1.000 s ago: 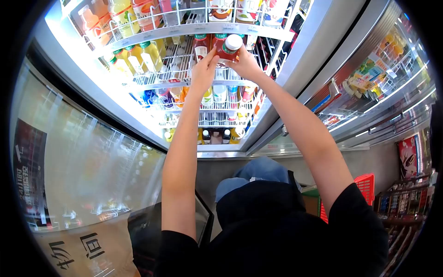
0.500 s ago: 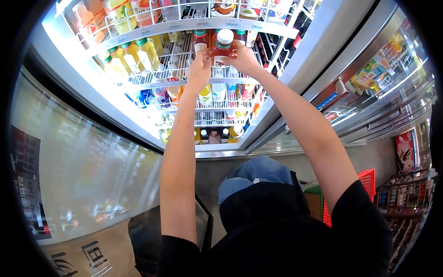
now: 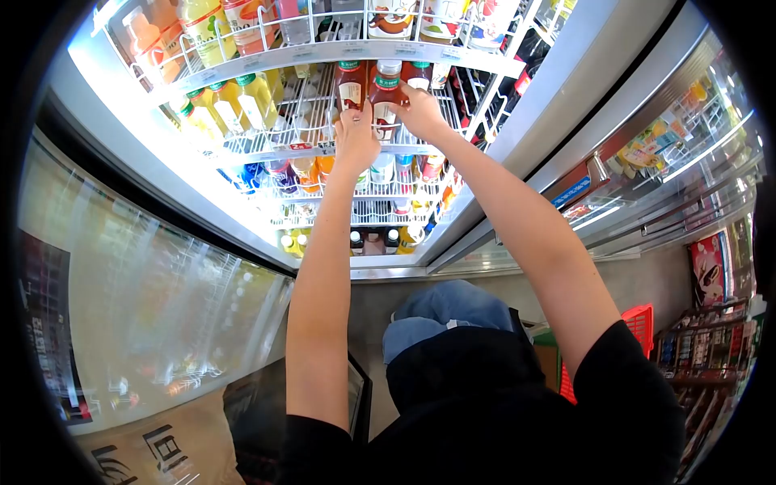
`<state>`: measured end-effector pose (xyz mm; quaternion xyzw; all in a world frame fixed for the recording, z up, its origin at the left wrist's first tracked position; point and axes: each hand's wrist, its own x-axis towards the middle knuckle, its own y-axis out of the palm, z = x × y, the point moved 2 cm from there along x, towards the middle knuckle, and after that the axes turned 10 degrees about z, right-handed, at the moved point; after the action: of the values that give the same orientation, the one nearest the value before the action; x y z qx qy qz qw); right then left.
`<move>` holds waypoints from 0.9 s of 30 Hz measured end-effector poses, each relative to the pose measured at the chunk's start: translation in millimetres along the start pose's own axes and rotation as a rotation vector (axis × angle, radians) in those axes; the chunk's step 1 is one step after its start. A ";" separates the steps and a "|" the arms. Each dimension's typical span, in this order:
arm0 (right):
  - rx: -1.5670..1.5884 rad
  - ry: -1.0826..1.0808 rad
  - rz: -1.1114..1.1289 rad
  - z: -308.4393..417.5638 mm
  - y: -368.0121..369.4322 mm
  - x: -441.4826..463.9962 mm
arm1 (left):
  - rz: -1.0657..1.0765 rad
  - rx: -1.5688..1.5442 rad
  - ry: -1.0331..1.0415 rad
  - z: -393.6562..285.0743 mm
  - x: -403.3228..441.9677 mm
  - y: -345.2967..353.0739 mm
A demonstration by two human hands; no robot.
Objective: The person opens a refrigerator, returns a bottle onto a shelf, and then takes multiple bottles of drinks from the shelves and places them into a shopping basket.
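A bottle of reddish-brown drink (image 3: 386,95) with a white cap and green neck band stands upright at the front of a wire fridge shelf. My right hand (image 3: 423,113) grips it from the right, fingers closed around its side. At its lower left, my left hand (image 3: 357,144) is curled with the thumb side against the bottle; some of its fingertips are hard to make out. A similar dark red bottle (image 3: 350,85) stands just left, and another green-topped bottle (image 3: 418,74) shows behind on the right.
Yellow drink bottles (image 3: 257,101) line the same shelf at left. A shelf of larger bottles (image 3: 392,20) hangs above, behind a wire rail. An open glass door (image 3: 162,291) is at left. A red basket (image 3: 638,327) sits right of my body.
The bottle has gone from tipped toward me to upright, its cap now further back. My left hand has slid lower along its side; my right hand stays on it.
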<state>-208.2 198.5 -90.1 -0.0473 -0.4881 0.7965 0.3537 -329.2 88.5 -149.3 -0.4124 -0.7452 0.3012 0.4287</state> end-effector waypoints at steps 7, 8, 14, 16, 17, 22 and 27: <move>0.041 -0.030 -0.099 -7.4 8.2 -13.9 | 0.005 -0.043 -0.013 1.9 -14.9 8.4; 0.088 -0.006 -0.098 -6.1 10.0 -19.8 | -0.088 -0.117 -0.006 0.1 -22.2 11.5; 0.232 0.067 -0.197 13.0 26.8 -79.7 | -0.122 -0.564 -0.180 -42.5 -72.7 -4.1; 0.333 0.038 -0.217 25.3 25.8 -107.6 | -0.125 -0.663 -0.196 -51.6 -94.1 0.3; 0.374 0.031 -0.205 30.8 23.8 -119.9 | -0.135 -0.762 -0.213 -55.5 -103.5 3.5; 0.669 0.079 -0.212 47.4 12.7 -176.8 | -0.084 -0.987 -0.332 -103.7 -138.8 -27.8; 0.914 0.215 -0.143 65.8 -10.6 -225.7 | -0.036 -1.025 -0.298 -141.5 -165.7 -49.6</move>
<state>-62.1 14.9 -108.3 0.0648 -0.0501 0.8939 0.4406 -172.8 -66.4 -110.4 -0.5089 -0.8566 -0.0534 0.0670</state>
